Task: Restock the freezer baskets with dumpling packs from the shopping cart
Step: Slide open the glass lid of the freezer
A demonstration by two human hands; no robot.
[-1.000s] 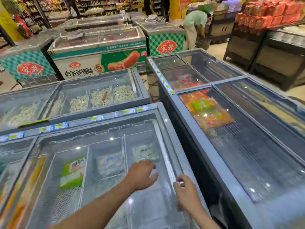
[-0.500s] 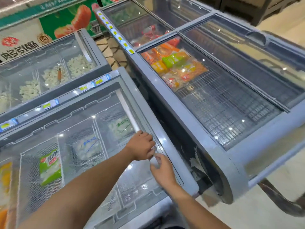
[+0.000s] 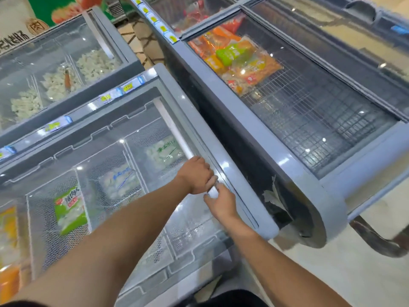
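A chest freezer (image 3: pixel 223 165) with a sliding glass lid (image 3: pixel 115 151) is right below me. Its white lid handle (image 3: pixel 174 129) runs along the lid's right edge. My left hand (image 3: pixel 197 176) grips the handle's near end, fingers curled over it. My right hand (image 3: pixel 221 201) holds the same handle just below the left. Under the glass, wire baskets (image 3: pixel 42 218) hold a green dumpling pack (image 3: pixel 68 209) and two clear dumpling packs (image 3: pixel 119 181), (image 3: pixel 164 151). No shopping cart shows.
A second freezer (image 3: pixel 332 120) stands to the right with orange and green packs (image 3: pixel 234 58) on a wire rack. Behind is a freezer with loose dumplings (image 3: pixel 59 82). A narrow gap separates the two near freezers. A metal bar (image 3: pixel 376 242) curves over the floor at right.
My left hand has come off the glass onto the handle, and my right hand has closed in beside it. My view has tilted down and nearer to the freezer.
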